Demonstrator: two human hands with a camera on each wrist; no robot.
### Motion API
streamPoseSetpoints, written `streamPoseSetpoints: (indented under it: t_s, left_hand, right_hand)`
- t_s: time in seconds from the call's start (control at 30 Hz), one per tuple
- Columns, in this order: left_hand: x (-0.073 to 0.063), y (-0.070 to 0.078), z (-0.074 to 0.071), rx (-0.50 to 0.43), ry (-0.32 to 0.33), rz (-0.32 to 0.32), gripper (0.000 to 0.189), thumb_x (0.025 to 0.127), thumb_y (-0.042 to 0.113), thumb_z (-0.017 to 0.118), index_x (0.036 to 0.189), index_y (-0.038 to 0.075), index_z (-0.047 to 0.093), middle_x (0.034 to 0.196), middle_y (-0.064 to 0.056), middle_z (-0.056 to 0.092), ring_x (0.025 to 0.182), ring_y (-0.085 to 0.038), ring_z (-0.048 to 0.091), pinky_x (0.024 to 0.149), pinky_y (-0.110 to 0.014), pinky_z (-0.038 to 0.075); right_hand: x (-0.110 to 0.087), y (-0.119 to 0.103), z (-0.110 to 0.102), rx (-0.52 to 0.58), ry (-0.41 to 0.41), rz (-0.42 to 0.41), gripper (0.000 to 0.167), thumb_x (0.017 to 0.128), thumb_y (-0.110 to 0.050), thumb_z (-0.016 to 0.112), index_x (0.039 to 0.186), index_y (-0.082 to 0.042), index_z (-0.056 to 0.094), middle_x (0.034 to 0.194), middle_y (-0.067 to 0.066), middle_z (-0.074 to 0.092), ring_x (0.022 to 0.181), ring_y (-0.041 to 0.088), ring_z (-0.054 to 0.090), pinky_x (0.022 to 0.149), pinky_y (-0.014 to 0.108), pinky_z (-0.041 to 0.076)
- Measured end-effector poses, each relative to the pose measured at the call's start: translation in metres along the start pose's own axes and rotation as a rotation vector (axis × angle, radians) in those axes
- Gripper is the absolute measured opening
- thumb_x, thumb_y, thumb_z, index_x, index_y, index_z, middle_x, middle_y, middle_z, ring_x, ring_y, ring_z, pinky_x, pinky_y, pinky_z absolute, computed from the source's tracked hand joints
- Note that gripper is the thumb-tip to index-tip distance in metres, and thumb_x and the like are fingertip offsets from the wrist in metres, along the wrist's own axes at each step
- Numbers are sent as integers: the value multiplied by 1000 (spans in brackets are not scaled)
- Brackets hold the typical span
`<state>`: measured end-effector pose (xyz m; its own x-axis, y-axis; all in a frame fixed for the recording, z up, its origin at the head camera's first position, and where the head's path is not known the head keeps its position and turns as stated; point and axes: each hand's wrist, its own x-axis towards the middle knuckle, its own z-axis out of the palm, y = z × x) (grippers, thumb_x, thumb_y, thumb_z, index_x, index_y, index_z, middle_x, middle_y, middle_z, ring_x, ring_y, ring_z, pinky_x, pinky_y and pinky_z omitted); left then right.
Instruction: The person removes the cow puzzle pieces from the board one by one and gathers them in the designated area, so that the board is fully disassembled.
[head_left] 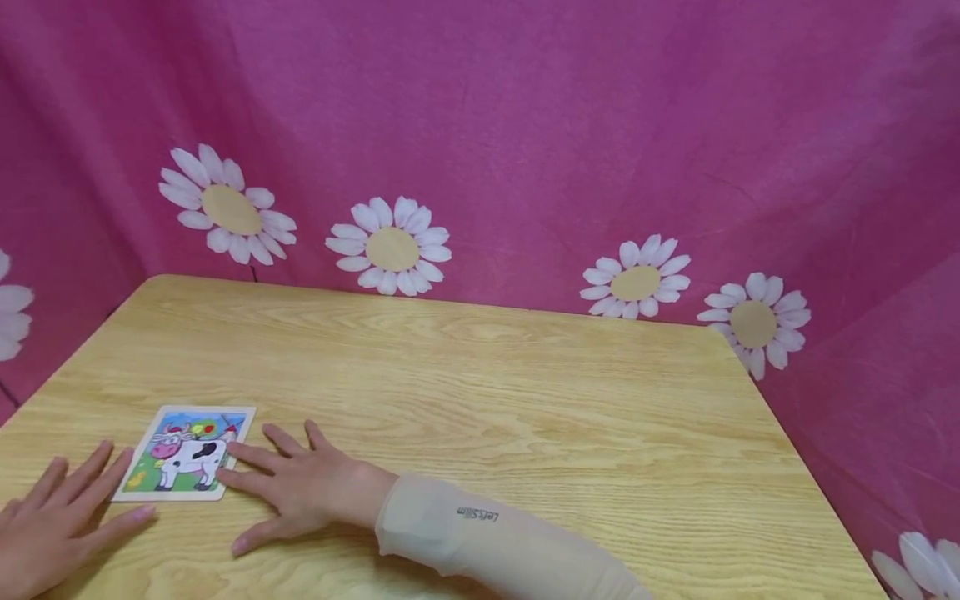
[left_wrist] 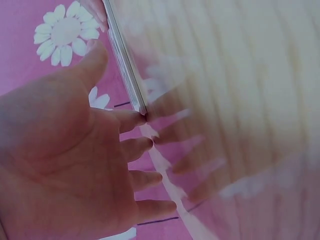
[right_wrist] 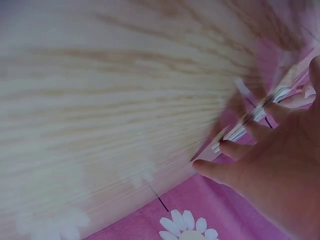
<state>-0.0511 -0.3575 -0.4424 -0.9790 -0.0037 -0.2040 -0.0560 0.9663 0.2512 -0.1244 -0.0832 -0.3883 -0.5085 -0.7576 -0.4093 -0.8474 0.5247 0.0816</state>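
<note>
So we've got our cow card (head_left: 180,458) lying flat near the left side of the wood-grain desk (head_left: 487,417), right between our two hands. Our left hand (head_left: 63,517) has fingertips at the card's left edge, and our right hand (head_left: 303,483) is at its right edge, fingers spread and pretty straight on both, so we're not gripping anything. Pale sleeve (head_left: 517,537) on our right arm, pink curtain (head_left: 487,125) with white daisies (head_left: 393,248) behind.
</note>
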Motion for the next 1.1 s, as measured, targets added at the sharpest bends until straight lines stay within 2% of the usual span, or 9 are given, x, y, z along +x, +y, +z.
streamPoseSetpoints:
  t_s: [0.2, 0.43, 0.67, 0.87, 1.1]
  left_hand:
    - [-7, 16, 1, 20, 26, -7, 95, 96, 64, 41, 153, 0, -1, 155, -32, -9, 131, -62, -20, 92, -82, -5]
    - [-8, 34, 2, -6, -32, -13, 104, 92, 71, 41, 152, -3, -1, 154, -34, 0, 132, -59, -21, 94, -79, -12]
    - [-8, 50, 4, 35, -9, 58, 103, 91, 71, 43, 152, -7, 15, 154, -34, 11, 136, -59, -10, 95, -79, -8]
    - [-10, 64, 3, 32, 11, 103, 101, 90, 70, 48, 152, -5, 23, 156, -30, 14, 139, -56, -9, 96, -79, -3]
    - [-11, 85, -2, 1, -24, 128, 105, 86, 73, 50, 150, -7, 27, 156, -29, 18, 140, -55, -4, 98, -77, -7]
  right_hand:
    - [-9, 7, 3, 24, -4, -44, 79, 88, -80, 24, 150, -49, -14, 155, -24, -26, 146, 12, -18, 117, 46, 1]
    - [-27, 16, 12, 29, 32, -65, 79, 89, -78, 27, 152, -47, -10, 157, -22, -22, 147, 15, -15, 117, 48, 3]
    - [-42, 25, 19, 53, 39, -71, 79, 89, -78, 27, 152, -47, -9, 157, -22, -21, 147, 16, -15, 117, 50, 3]
    - [-55, 32, 24, 94, 54, -79, 79, 89, -76, 31, 153, -46, -5, 158, -21, -18, 147, 17, -13, 117, 51, 3]
    - [-74, 43, 32, 123, 105, -98, 78, 91, -74, 33, 155, -43, 0, 160, -20, -14, 148, 19, -9, 116, 52, 4]
